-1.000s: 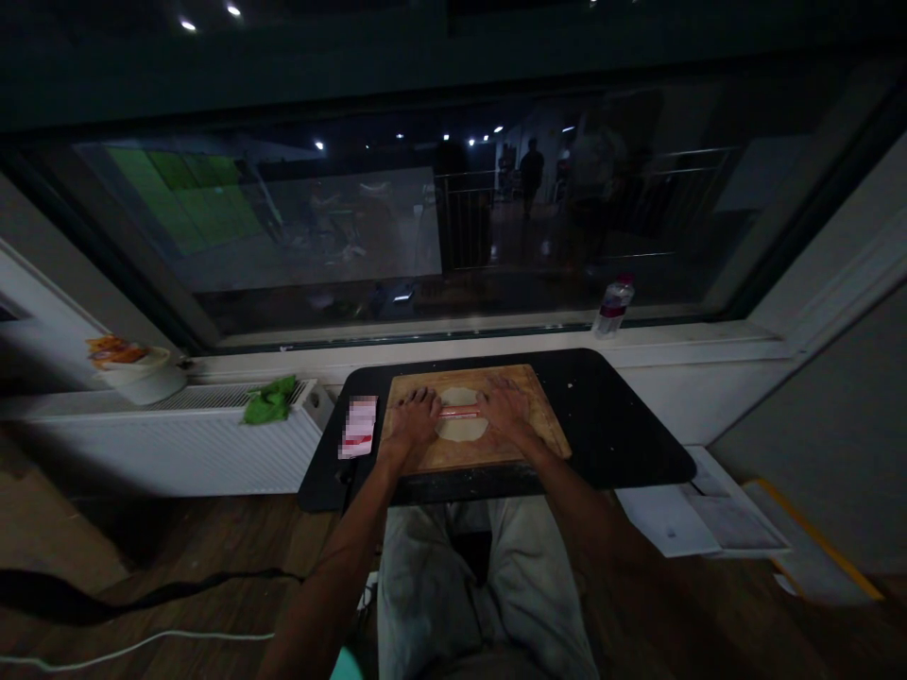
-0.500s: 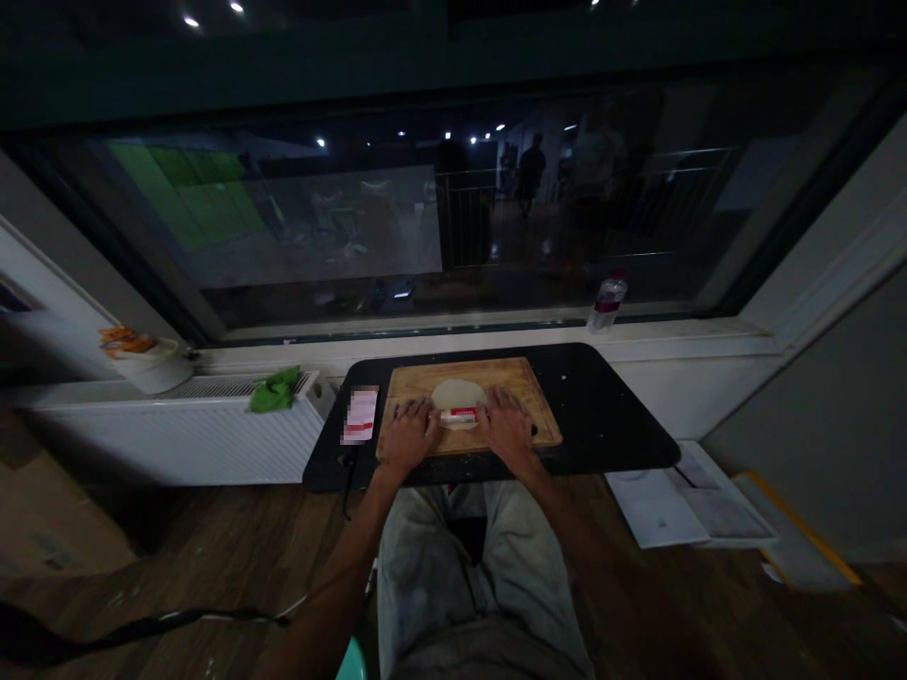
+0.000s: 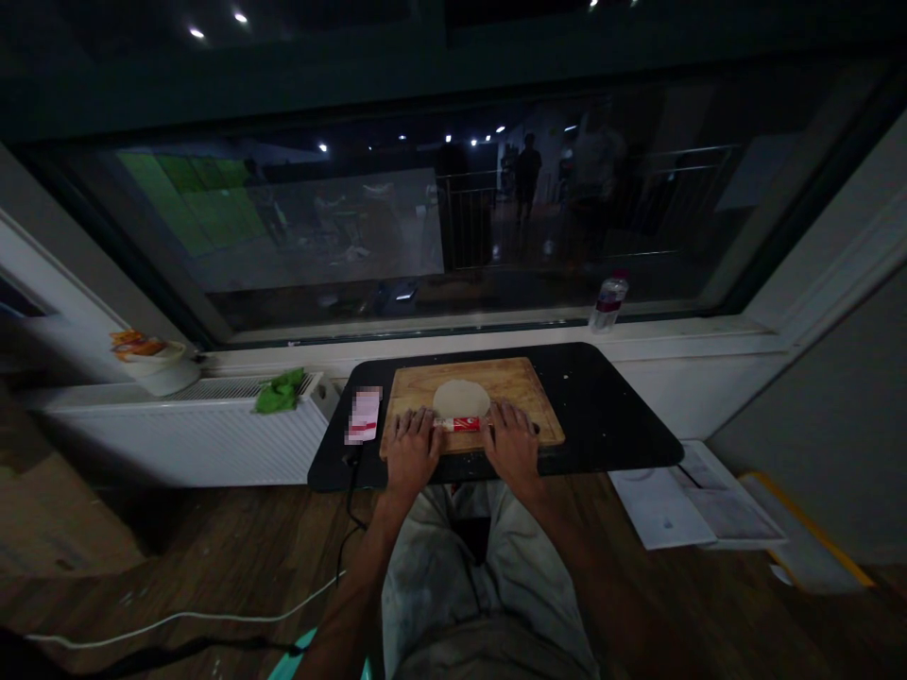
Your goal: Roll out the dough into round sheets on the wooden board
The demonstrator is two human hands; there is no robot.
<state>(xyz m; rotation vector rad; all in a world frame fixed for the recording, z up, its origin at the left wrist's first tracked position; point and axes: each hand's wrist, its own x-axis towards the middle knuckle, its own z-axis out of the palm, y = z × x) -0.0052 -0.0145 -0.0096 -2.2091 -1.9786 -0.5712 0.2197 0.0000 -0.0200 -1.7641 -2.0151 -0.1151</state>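
Observation:
A pale round of flattened dough [image 3: 461, 398] lies on a wooden board [image 3: 528, 387] on a small black table [image 3: 609, 416]. At the dough's near edge lies a red and white cylinder [image 3: 461, 424] used as a roller. My left hand [image 3: 411, 450] presses flat on its left end and my right hand [image 3: 511, 446] on its right end, fingers spread forward. Both hands rest over the board's front edge.
A pink and white packet [image 3: 364, 417] lies on the table's left side. A plastic bottle [image 3: 608, 302] stands on the window sill. On the radiator to the left lie a green cloth [image 3: 279, 391] and a white bowl [image 3: 160, 370]. Papers [image 3: 666, 510] and cables [image 3: 177, 619] lie on the wooden floor.
My hands have drawn the roller back toward me, from the middle of the dough to its near edge. More of the dough round now shows beyond the roller.

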